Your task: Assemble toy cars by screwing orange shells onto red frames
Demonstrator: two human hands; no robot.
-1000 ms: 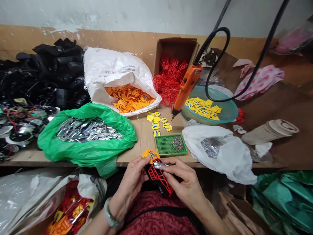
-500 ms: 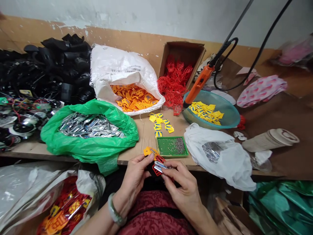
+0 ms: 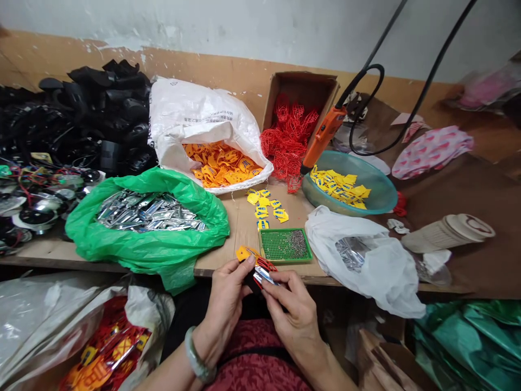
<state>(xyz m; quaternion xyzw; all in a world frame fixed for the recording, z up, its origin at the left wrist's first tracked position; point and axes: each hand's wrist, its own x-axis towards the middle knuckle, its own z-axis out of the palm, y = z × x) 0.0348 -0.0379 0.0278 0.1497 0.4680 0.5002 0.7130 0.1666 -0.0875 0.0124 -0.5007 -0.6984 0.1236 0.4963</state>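
Note:
Just off the table's front edge, my left hand (image 3: 228, 290) is closed around an orange plastic piece (image 3: 245, 253) stacked with a red openwork frame (image 3: 266, 264) and something black. My right hand (image 3: 293, 307) pinches a shiny silver part (image 3: 262, 275) against the red frame; its far end is hidden by my fingers. Right beyond both hands lies a green perforated tray (image 3: 277, 244) with small screws (image 3: 298, 243) on its right half. Several yellow pieces with blue marks (image 3: 262, 201) lie behind the tray.
A green bag (image 3: 211, 228) of silver parts stands left; behind it, a white sack (image 3: 195, 103) of orange pieces. An orange electric screwdriver (image 3: 323, 138) hangs by a blue bowl (image 3: 382, 190) of yellow pieces. A white bag (image 3: 378, 277), cardboard box (image 3: 301, 81) and black parts (image 3: 122, 108) surround the workspace.
The silver part in my right hand has moved slightly left and tilted, closer over the red frame. My right hand has shifted left with it. The view has turned slightly.

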